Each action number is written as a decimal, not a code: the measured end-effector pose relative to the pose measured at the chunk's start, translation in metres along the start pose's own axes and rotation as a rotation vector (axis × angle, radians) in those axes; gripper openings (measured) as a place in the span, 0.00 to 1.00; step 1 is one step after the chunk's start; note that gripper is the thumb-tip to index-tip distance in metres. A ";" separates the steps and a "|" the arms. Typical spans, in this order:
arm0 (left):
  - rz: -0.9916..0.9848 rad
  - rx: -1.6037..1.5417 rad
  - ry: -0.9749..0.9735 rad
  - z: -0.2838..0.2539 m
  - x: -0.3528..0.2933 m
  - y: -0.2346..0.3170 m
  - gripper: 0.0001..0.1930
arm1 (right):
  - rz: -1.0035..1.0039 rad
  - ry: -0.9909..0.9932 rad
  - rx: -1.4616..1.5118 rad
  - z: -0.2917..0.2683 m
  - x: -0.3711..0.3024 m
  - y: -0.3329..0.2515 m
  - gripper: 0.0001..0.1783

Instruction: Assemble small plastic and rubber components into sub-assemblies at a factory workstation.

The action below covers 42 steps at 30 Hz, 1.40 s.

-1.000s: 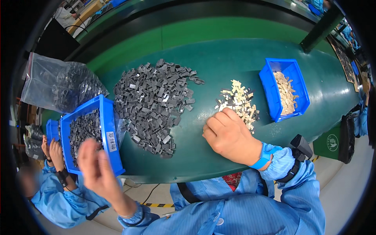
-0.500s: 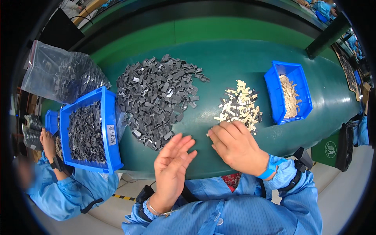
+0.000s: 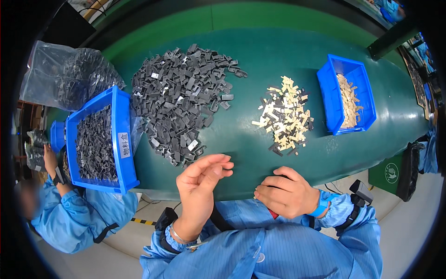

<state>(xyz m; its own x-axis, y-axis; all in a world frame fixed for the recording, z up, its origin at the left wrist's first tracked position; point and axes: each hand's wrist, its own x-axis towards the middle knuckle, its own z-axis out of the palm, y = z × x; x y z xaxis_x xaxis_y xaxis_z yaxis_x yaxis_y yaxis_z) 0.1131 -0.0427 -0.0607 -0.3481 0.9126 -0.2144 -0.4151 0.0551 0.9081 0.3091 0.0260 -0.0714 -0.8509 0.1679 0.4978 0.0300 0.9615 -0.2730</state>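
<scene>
Drawn back from the cream-and-black pile [image 3: 288,116], the right hand [image 3: 289,193] curls near the green table [image 3: 246,139] edge; the left hand [image 3: 199,190], thumb close to fingers, is near the dark-grey pile [image 3: 181,102]. I cannot tell whether either holds anything. Dark characters mark the blue bin [image 3: 124,179]'s white label [image 3: 124,145].

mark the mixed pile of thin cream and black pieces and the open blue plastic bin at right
Mixed pile of thin cream and black pieces [image 3: 286,116]: head view, its middle.
Open blue plastic bin [image 3: 329,95]: head view, left wall.
</scene>
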 end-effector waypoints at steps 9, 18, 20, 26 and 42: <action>-0.167 0.171 -0.410 0.015 -0.022 0.007 0.10 | 0.261 0.337 0.079 -0.015 0.013 0.001 0.10; -0.079 0.058 -0.320 0.023 -0.019 0.015 0.09 | 0.306 0.366 0.251 -0.016 0.036 0.001 0.13; -0.084 0.048 -0.311 0.023 -0.018 0.014 0.09 | 0.324 0.366 0.344 -0.015 0.037 0.005 0.12; 0.071 0.265 -0.239 0.028 -0.018 0.017 0.06 | 0.354 0.258 0.354 -0.022 0.043 0.009 0.10; 0.064 0.192 -0.109 0.026 -0.015 0.017 0.06 | 0.829 0.388 0.997 -0.025 0.042 0.010 0.05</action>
<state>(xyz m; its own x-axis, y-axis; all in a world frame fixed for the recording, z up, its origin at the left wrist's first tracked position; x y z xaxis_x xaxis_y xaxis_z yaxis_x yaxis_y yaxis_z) 0.1329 -0.0449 -0.0332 -0.2711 0.9546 -0.1237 -0.2242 0.0624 0.9725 0.2866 0.0476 -0.0326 -0.5615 0.8260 0.0494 -0.0727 0.0102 -0.9973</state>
